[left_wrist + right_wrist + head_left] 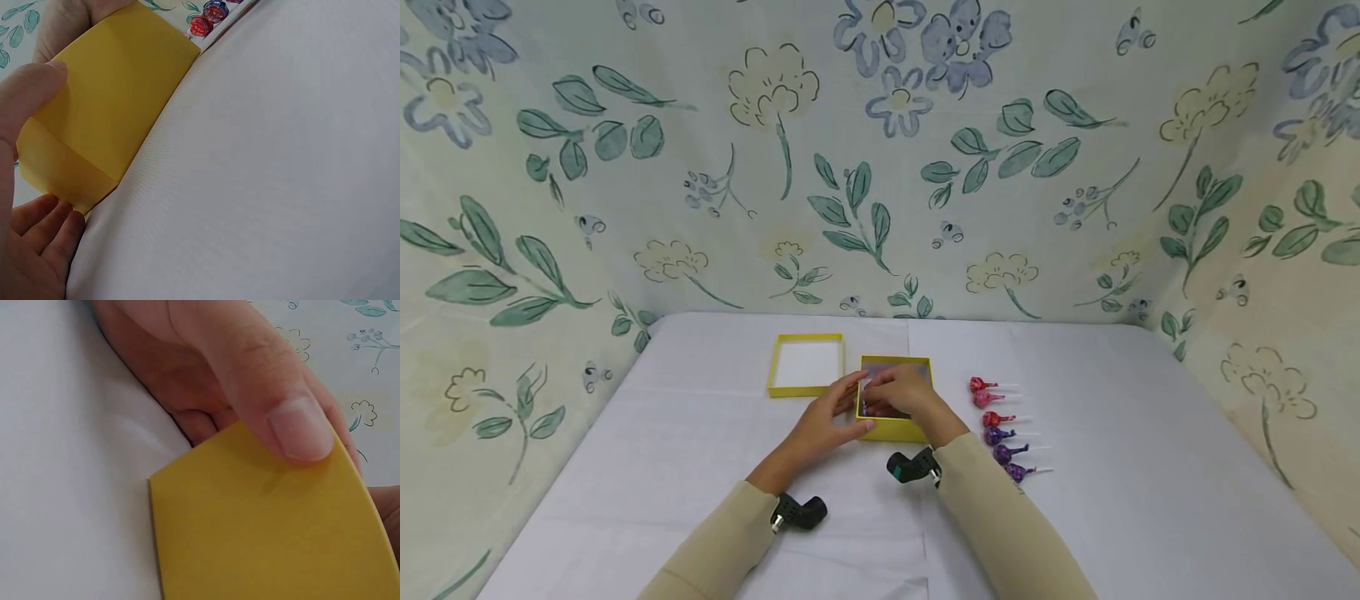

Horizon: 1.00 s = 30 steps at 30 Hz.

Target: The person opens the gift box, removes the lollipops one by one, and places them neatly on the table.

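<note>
A yellow open-topped box [891,430] stands on the table. My left hand [822,429] grips its left side, the thumb [300,428] pressed on the front wall and the fingers [53,231] along the side wall. My right hand [904,390] reaches over the rim, fingers bent down inside. Its fingertips are mostly hidden, so what they hold cannot be made out. Something small and purplish shows beside them in the box. To the right of the box, several lollipops [997,419] in red, pink and purple wrappers lie in a column, white sticks pointing right.
A shallow yellow lid [799,391] with a white inside lies behind and left of the box. White cloth [1120,467] covers the table. A floral curtain [880,242] hangs behind it and at both sides. Black wrist cameras [913,467] sit at both cuffs.
</note>
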Tool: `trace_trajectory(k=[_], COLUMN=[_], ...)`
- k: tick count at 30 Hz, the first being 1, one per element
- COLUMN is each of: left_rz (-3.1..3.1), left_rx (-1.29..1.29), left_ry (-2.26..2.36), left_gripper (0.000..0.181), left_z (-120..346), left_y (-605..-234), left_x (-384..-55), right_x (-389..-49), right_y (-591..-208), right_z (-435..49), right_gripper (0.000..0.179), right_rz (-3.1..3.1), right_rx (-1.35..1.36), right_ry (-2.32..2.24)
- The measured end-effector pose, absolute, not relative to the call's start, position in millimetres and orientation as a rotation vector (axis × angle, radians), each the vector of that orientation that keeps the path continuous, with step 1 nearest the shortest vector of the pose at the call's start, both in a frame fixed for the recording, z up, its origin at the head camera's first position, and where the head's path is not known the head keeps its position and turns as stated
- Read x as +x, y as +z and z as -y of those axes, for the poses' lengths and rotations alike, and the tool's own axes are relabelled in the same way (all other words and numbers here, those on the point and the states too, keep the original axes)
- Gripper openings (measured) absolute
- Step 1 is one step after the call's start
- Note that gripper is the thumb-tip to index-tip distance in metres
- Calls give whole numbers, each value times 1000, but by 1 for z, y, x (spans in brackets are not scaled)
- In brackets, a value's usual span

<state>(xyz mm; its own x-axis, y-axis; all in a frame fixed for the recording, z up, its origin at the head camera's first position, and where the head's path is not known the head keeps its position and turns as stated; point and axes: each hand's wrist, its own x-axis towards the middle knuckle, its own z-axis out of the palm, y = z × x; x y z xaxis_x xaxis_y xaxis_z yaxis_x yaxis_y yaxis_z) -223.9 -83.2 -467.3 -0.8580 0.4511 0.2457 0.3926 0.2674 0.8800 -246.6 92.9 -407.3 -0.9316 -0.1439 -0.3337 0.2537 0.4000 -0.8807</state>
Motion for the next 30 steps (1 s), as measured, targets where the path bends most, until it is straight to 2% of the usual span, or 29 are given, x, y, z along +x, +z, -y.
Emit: trace_trajectory(k=[21, 30], left_rz=[-2443, -2403], left_rx=[794, 782], left_ry=[1714, 1705], left_gripper=[78, 77], left_z=[81, 82], left_y=[-464, -433], left_x=[-224, -204], right_x=[-245, -244], right_y=[-400, -391], right_z=[-94, -98], right_gripper=[18, 26], right_rz=[-2417, -2422], right_rx=[172, 135], right_ry=[-1657, -1797])
